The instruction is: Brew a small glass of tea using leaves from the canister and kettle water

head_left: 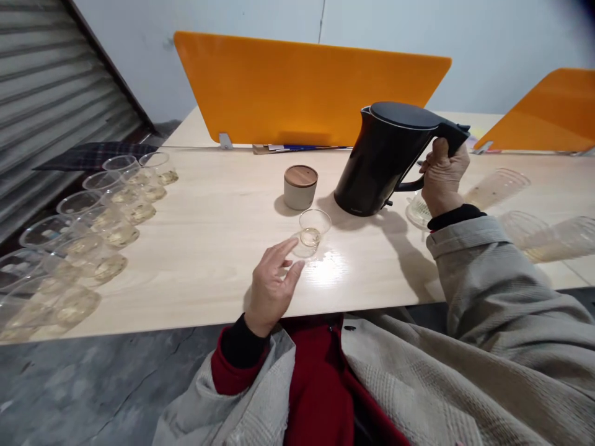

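Observation:
My right hand (444, 173) is wrapped round the handle of a black electric kettle (381, 161). The kettle is off to the right of the middle, leaning a little, its lid closed and its spout to the left. Just left of and below it, a small clear cup (320, 224) stands on the table with a little pale liquid in its bottom. My left hand (274, 282) is at the near side of this cup, thumb and forefinger apart. Its fingertips are close against the cup; I cannot tell whether they touch it. Behind the cup stands a grey canister (300, 192) with a wooden lid.
Rows of clear plastic cups (100, 226) with pale liquid line the left of the table (204, 248). Tilted clear cups (558, 238) lie on the right. A glass vessel (418, 214) is partly hidden behind my right hand. An orange divider (307, 87) runs along the back.

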{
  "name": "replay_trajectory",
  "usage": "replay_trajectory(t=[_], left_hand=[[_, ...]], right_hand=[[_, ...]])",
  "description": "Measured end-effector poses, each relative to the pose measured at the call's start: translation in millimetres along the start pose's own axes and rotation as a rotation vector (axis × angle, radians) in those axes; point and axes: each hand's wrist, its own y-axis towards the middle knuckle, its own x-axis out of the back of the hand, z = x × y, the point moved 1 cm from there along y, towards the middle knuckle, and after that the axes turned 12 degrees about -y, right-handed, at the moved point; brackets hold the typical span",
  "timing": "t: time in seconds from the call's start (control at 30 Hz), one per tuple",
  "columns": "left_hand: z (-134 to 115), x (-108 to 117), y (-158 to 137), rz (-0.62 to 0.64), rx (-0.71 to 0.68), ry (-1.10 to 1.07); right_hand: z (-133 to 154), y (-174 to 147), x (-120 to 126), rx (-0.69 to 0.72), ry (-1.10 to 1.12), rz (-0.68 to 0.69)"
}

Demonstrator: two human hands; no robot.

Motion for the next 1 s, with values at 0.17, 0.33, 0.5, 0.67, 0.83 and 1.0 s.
replay_trajectory(t=[0.17,0.33,0.5,0.67,0.83,1.0], left_hand=[[7,13,9,-0.07,0.219,-0.052],[12,1,21,0.006,0.325,-0.109],[21,-14,32,0.133,0.41,-0.166],[26,-18,30,0.199,0.408,-0.229],[26,-18,17,0.154,0.381,-0.254],[23,-16,8,0.146,0.303,-0.195]], right_hand=[[-6,-13,34,0.205,-0.175,-0.079],[21,-111,74,0.559,-0.193,-0.102],[46,-207,35,0.183,0.093,0.91],[48,-236,6,0.096,0.259,1.234],[50,-245,10,0.126,0.306,1.216],[49,-251,18,0.142,0.293,1.193]])
